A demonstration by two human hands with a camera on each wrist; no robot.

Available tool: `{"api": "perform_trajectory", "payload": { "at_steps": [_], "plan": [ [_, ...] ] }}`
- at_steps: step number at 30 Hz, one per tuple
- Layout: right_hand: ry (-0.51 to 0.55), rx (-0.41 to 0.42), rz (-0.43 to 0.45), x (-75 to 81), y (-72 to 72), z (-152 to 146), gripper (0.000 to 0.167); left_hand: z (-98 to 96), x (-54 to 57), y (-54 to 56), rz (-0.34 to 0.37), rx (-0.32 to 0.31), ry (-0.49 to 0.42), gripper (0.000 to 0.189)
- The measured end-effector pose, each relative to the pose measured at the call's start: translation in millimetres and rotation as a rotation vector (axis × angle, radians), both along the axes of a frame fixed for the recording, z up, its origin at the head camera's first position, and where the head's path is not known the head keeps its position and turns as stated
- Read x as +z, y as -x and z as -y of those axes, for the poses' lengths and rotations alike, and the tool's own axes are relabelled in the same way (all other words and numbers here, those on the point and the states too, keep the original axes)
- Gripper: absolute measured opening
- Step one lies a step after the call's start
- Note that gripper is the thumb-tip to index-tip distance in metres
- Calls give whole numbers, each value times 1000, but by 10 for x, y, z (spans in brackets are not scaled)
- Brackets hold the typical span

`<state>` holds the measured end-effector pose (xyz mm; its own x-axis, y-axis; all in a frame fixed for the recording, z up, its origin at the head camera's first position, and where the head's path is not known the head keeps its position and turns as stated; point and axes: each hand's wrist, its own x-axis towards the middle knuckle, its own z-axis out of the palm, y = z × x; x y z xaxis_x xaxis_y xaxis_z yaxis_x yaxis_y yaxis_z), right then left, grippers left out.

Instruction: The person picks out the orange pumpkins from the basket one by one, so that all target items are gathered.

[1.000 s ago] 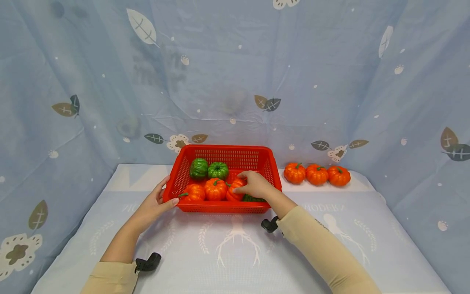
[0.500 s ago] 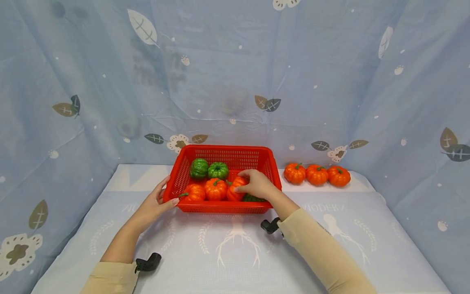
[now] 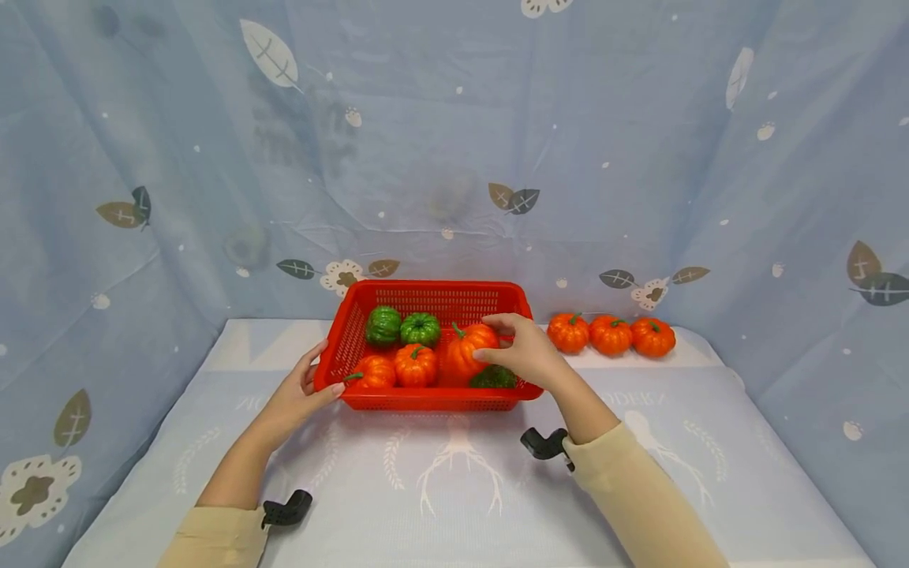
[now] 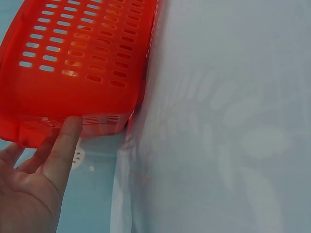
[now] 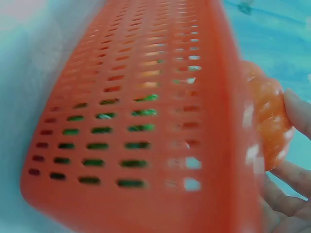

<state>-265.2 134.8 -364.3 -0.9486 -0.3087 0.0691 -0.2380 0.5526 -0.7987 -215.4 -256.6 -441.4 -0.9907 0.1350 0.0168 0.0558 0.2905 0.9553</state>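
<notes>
In the head view my right hand [image 3: 525, 351] pinches an orange pumpkin [image 3: 472, 349] with a green stem, thumb on the near side and fingers behind. The pumpkin is raised at the right part of a red plastic basket [image 3: 433, 400]. In the right wrist view this pumpkin [image 5: 266, 114] shows above the basket's rim. My left hand [image 3: 294, 398] holds the basket's near left corner, with the thumb [image 4: 65, 145] against its wall in the left wrist view. Inside the basket lie two more orange pumpkins [image 3: 416, 365], two green ones [image 3: 384, 326] at the back, and a dark green one [image 3: 493, 377] below the held pumpkin.
Three orange pumpkins [image 3: 611, 336] stand in a row on the table [image 3: 454, 489], right of the basket. A blue patterned curtain [image 3: 440, 142] rises right behind the basket and on both sides.
My right hand has lifted the orange pumpkin up and a little to the right, uncovering more of the dark green one. The left hand stays at the basket corner.
</notes>
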Motion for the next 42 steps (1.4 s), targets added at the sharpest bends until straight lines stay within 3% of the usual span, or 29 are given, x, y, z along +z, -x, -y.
{"api": "perform_trajectory", "payload": {
  "at_steps": [5, 16, 29, 34, 42],
  "plan": [
    [106, -19, 5, 99, -127, -190, 70, -4, -9, -6, -10, 7, 15, 90],
    [160, -138, -71, 142, -308, -663, 73, -1, 17, -2, -2, 14, 20, 91],
    [120, -273, -73, -64, -411, -1139, 77, 25, -15, 0, -4, -12, -28, 90],
    [111, -335, -71, -218, -357, -1265, 76, 29, -16, -1, -5, -15, -29, 90],
    [121, -325, 8, -479, -207, -1435, 76, 23, -13, -8, -5, -23, -46, 90]
  ]
}}
